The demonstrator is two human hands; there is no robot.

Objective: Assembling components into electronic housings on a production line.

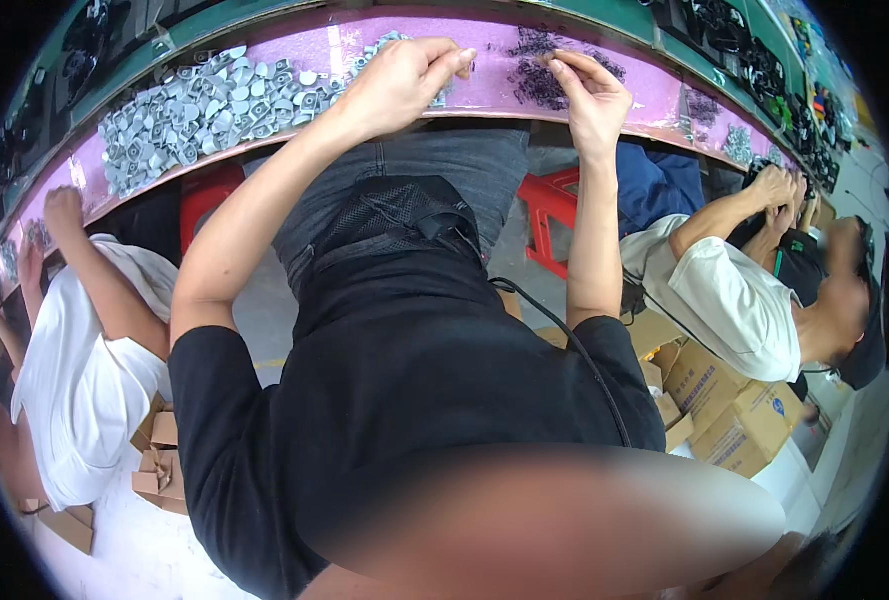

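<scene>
My left hand [409, 83] is over the pink work surface [486, 62], thumb and forefinger pinched together. A tiny dark spot shows at those fingertips, too small to name. Beside this hand, to its left, lies a wide heap of small grey rounded plastic parts [219, 108], some also under the wrist. My right hand [596, 105] pinches thumb and forefinger together at the edge of a loose pile of small black parts [539, 88]. Whatever is between those fingertips cannot be made out.
A green ledge [254, 18] with black parts runs along the far side. Co-workers in white shirts sit at left [94, 370] and right [729, 310]. Red stools [549, 215] stand under the bench, cardboard boxes [739, 425] on the floor. A black cable [574, 340] hangs by my right arm.
</scene>
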